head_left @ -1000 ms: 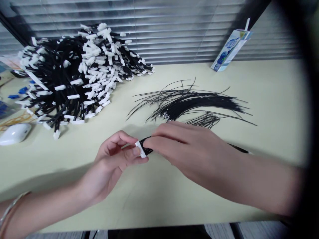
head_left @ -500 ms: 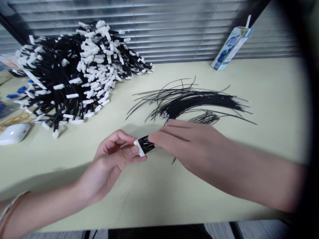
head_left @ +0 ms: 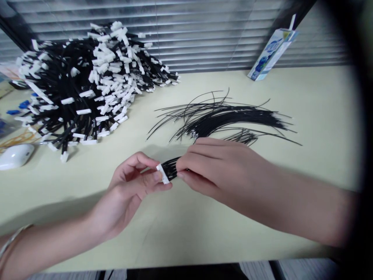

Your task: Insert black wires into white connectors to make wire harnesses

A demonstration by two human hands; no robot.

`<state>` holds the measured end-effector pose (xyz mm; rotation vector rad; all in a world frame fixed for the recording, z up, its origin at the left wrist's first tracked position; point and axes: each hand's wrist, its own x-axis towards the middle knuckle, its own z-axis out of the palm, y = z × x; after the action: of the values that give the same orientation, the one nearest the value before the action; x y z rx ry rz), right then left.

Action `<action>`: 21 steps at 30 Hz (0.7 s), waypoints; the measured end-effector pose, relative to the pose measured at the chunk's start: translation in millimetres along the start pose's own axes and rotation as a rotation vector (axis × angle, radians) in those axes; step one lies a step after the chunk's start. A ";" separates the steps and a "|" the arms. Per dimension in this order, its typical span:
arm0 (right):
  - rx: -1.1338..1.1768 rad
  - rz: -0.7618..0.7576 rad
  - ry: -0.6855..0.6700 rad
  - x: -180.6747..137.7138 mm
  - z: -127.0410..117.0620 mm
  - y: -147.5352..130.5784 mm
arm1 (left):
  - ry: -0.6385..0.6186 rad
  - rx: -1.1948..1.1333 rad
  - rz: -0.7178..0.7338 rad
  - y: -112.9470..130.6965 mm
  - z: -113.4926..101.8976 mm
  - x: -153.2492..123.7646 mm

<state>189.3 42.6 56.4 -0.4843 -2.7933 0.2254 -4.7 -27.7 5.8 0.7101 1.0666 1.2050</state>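
A white connector housing [head_left: 163, 174] is pinched between the thumb and fingers of my left hand [head_left: 134, 186]. Several black wires [head_left: 170, 168] run from its right side toward my right hand [head_left: 221, 167]. That hand is closed, thumb and forefinger pressed together on the wires close to the connector. Its fingers hide the far ends, so I cannot tell how many wires it grips. Just beyond the right hand lies a loose bundle of black wires [head_left: 233, 116] with small metal tips, fanned out on the table.
A large heap of black cables with white connectors [head_left: 84, 81] fills the back left of the table [head_left: 186, 229]. A white mouse [head_left: 16, 156] lies at the left. A blue and white drink carton [head_left: 269, 56] with a straw leans by the window blinds [head_left: 204, 35].
My right hand has shifted slightly, and its thumb now shows pressed against the forefinger. A wire end that stuck out below that hand is no longer visible. My left hand stays put.
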 end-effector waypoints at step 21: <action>0.003 -0.023 -0.007 -1.1 10.3 5.6 | -0.021 0.016 0.002 -0.8 -1.1 0.4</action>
<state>188.8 46.4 45.2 -0.4519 -2.8037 0.2271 -5.4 -27.6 4.5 0.7344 1.0590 1.1893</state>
